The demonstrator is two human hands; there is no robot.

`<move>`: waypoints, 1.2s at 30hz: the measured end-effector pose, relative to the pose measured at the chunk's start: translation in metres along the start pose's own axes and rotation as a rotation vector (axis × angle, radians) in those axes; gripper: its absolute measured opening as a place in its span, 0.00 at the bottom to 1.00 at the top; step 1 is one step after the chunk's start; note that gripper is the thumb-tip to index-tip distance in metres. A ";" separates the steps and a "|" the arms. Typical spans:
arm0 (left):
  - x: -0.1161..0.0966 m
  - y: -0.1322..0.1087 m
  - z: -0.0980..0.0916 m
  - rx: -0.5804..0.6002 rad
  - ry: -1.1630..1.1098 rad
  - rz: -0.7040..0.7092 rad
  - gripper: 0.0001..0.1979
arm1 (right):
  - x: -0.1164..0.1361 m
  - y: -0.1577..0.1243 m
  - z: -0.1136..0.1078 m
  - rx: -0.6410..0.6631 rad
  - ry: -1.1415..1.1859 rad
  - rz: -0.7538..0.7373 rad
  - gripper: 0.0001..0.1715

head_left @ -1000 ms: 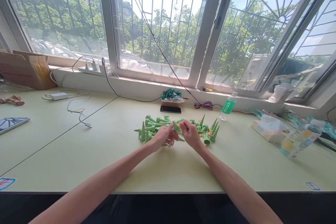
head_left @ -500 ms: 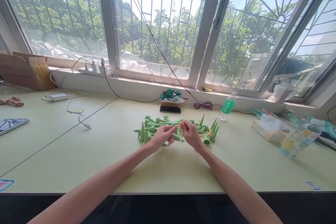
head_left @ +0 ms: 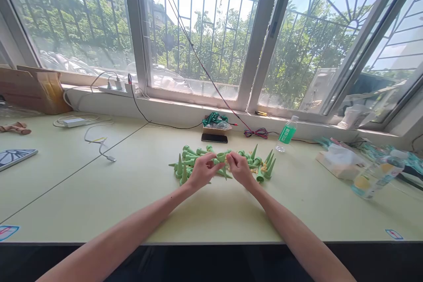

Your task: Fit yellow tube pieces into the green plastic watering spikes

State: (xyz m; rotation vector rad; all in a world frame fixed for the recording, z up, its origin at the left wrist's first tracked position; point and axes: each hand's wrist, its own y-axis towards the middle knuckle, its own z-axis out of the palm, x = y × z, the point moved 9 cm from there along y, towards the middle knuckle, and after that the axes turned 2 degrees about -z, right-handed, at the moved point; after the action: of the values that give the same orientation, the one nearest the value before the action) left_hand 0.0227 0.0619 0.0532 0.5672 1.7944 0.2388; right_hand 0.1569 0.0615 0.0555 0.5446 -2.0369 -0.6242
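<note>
A heap of green plastic cone spikes (head_left: 191, 158) lies on the pale table (head_left: 132, 194), some upright, some on their sides. My left hand (head_left: 202, 171) pinches one green spike (head_left: 221, 158) upright by its wide top, point down. My right hand (head_left: 239, 168) is closed beside it, fingertips pinched at the spike's top; what they hold is too small to make out. More spikes (head_left: 266, 168) lie just right of my right hand.
A black phone (head_left: 214, 138) and a green bundle (head_left: 215, 119) sit behind the heap. A green-labelled bottle (head_left: 287, 133) stands to the right, another bottle (head_left: 373, 178) and plastic bags at far right. Cables, a charger (head_left: 74, 121) and a cardboard box (head_left: 33, 88) lie left.
The spike in my left hand has turned from lying slanted to upright with its open top up. Both hands stayed close together over the heap.
</note>
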 end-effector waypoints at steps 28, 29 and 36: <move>0.026 0.003 0.015 0.120 -0.332 -0.346 0.35 | -0.001 -0.003 -0.003 -0.093 0.044 0.008 0.21; 0.030 0.000 0.022 0.183 -0.376 -0.401 0.37 | 0.001 -0.003 -0.001 -0.072 0.043 -0.008 0.21; 0.031 -0.011 0.038 0.364 -0.559 -0.562 0.38 | 0.000 -0.003 0.003 -0.008 0.049 -0.019 0.21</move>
State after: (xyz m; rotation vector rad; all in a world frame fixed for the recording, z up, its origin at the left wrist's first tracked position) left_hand 0.0499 0.0626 0.0109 0.3126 1.3764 -0.5907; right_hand 0.1547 0.0599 0.0530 0.5693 -1.9840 -0.6243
